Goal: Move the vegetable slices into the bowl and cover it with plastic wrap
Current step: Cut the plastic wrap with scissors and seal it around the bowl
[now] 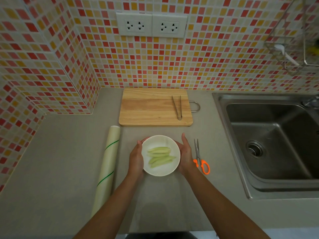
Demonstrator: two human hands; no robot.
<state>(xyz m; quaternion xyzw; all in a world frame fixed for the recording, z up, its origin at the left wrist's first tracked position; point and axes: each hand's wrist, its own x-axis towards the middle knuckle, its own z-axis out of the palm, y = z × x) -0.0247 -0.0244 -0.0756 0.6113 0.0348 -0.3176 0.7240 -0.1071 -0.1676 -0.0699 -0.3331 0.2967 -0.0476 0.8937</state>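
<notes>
Your left hand (136,156) and right hand (185,155) cup the bowl (159,170) of vegetable slices (160,156) mid-counter, fingers curled against its sides; tilt it and slices may spill.

**Count of things on the surface**

One white bowl (160,155) holds pale green vegetable slices (160,156); roughly seven show, though they overlap and an exact number is hard to tell. Two hands are in view, the left hand (136,158) and the right hand (186,156). There is one roll of plastic wrap (107,165), one wooden cutting board (151,107), one pair of tongs (177,106), one pair of orange-handled scissors (201,157), one sink (269,142) and two double wall sockets (151,25).
</notes>
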